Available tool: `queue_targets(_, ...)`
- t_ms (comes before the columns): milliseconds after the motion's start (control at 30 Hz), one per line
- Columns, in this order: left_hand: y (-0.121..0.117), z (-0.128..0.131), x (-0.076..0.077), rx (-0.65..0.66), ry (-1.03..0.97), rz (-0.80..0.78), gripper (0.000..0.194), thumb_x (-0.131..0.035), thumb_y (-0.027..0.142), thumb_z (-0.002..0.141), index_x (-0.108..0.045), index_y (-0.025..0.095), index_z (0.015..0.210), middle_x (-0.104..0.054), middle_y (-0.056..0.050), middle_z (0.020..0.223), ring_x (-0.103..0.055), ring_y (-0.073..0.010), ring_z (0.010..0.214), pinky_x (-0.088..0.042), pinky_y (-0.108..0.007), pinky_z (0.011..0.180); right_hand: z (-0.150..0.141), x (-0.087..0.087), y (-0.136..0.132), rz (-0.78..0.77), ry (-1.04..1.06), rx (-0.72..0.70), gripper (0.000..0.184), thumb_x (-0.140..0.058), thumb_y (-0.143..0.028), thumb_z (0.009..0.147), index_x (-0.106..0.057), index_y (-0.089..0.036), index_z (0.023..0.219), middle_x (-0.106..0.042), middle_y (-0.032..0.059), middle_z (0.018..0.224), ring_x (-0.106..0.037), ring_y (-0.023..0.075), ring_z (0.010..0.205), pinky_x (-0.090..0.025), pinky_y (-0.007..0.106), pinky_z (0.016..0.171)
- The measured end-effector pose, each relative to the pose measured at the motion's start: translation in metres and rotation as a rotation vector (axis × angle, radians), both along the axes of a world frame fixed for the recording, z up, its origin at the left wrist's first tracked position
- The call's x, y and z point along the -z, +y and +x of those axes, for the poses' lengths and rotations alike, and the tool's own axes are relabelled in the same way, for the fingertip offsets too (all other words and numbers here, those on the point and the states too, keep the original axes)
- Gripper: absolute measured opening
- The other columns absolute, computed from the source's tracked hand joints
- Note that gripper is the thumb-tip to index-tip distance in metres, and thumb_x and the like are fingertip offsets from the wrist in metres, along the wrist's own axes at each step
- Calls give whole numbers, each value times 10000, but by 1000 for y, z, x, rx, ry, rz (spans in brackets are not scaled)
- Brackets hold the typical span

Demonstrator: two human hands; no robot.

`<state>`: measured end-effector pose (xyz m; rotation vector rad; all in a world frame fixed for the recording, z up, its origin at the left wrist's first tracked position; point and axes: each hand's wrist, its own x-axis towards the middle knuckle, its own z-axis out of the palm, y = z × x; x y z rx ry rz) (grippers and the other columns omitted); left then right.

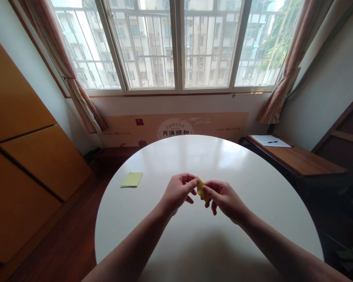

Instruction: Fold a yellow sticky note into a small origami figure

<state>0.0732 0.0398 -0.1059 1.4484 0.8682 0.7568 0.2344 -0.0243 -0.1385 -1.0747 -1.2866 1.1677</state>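
Note:
Over the middle of a round white table (253,184), both my hands pinch a small folded piece of yellow paper (200,187). My left hand (179,192) holds its left edge between thumb and fingers. From the right, my right hand (222,197) grips the same piece, with fingers curled. Most of the paper is hidden between the fingertips. A small stack of coloured paper sheets (131,179), yellow-green on top, lies flat on the table's left side, well away from both hands.
A wooden side desk (300,158) stands to the right, with a white sheet (270,141) and a pen on it. Orange cabinets (23,156) line the left wall. Barred windows with curtains fill the wall beyond the table.

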Motion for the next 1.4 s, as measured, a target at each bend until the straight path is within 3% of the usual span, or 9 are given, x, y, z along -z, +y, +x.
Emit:
queue_targets(400,-2,2,3,-26,12,50,254,-663,348,788,-683,102,846,-682,-72,708,-584,-132,569,-470,-192,404,0,0,0,36,-20,39,330,-637,-468,879,-711,-147,907,-683,67,776,-626,171,652,-517,234,445)
queue_targets(800,-5,4,5,-30,-8,22,247,-673,351,797,-678,105,821,-683,-80,713,-594,-135,589,-471,-182,410,0,-1,-1,52,-43,61,310,-623,-444,888,-713,-148,888,-696,68,768,-621,167,642,-508,237,453)
queue_targets(1000,-7,2,0,28,21,56,301,-668,393,813,-710,102,878,-699,-92,744,-621,-151,613,-479,-187,412,1,-3,0,26,-6,106,307,-631,-443,876,-703,-145,866,-685,57,728,-627,165,615,-502,231,441)
queue_targets(1200,-8,1,-5,43,128,184,248,-648,315,816,-744,128,948,-740,-98,809,-662,-179,667,-508,-204,427,4,-3,0,36,-31,154,315,-618,-445,884,-710,-145,862,-686,57,717,-633,170,633,-494,231,461)
queue_targets(1400,-9,1,-6,30,120,129,232,-655,306,803,-735,119,914,-743,-108,825,-660,-179,697,-498,-193,437,5,-2,0,47,-99,151,334,-607,-454,896,-721,-142,866,-706,76,759,-647,190,703,-507,245,504)
